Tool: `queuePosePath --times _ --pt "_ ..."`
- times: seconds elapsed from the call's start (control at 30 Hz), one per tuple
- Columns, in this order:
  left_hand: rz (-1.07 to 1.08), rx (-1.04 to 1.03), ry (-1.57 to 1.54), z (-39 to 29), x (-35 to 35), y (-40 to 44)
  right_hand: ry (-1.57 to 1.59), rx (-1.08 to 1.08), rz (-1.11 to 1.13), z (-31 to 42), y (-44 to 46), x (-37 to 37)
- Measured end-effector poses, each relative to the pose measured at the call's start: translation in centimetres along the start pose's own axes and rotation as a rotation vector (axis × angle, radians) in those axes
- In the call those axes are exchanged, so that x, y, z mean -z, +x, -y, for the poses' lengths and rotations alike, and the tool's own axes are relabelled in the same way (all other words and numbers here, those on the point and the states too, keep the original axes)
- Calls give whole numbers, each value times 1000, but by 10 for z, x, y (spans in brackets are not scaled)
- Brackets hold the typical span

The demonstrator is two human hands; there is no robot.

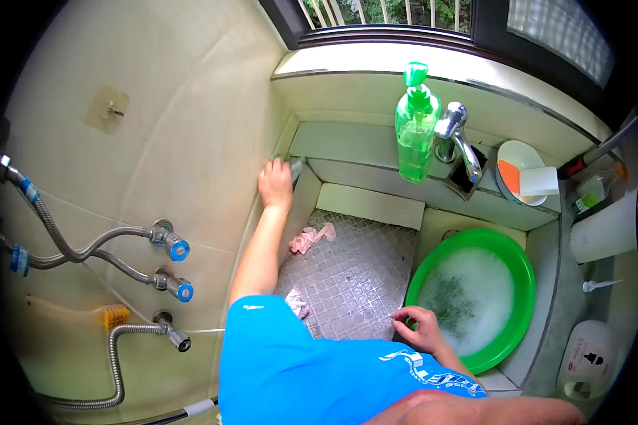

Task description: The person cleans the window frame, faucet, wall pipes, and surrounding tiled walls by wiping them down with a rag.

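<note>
And it's the left hand (275,185), grip unclear, by the ledge (354,147), perhaps wiping, needing steady pressure; the right hand (420,331) curls, seemingly unladen, beside the basin (524,287).

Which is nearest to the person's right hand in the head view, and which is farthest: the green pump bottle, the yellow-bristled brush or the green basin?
From the right hand:
1. Green basin, right beside it.
2. Green pump bottle, on the ledge.
3. Yellow-bristled brush, by the left wall.

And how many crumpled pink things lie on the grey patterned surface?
2: the upper pink thing, nearer the left hand, and the lower pink thing, beside the blue sleeve, which may hide more.
</note>
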State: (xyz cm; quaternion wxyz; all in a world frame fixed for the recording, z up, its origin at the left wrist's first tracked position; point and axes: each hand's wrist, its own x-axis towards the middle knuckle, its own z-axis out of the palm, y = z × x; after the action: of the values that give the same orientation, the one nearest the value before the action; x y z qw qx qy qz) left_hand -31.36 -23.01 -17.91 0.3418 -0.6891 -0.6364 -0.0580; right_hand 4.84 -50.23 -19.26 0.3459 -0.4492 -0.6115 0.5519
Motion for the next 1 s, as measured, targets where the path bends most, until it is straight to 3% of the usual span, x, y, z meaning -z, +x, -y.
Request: queuePosePath --times 0.13,0.2,0.3,0.4,0.47,0.63,0.73,0.77,0.83,1.0 --pt "74 25 -82 12 33 12 16 50 -21 -6 3 3" --pt "-265 9 -86 9 63 54 4 7 36 -10 2 4" --pt "-430 1 16 15 70 119 -14 14 83 -13 1 4" --pt "-306 -18 242 23 2 145 -56 33 104 -23 0 6" --pt "-29 -134 491 6 -20 144 -66 -8 106 -26 0 8" --pt "205 -224 494 -20 -45 99 -150 -70 82 -20 -5 18" --pt "334 -58 326 -23 -58 90 -195 -39 95 -14 -5 21" --pt "332 -58 328 -22 -49 94 -195 -37 94 -15 -6 21" --pt "26 -25 523 -13 -25 106 -270 -13 115 -19 -6 20" --pt "187 -23 409 -7 -17 125 -228 -51 112 -28 -4 17"
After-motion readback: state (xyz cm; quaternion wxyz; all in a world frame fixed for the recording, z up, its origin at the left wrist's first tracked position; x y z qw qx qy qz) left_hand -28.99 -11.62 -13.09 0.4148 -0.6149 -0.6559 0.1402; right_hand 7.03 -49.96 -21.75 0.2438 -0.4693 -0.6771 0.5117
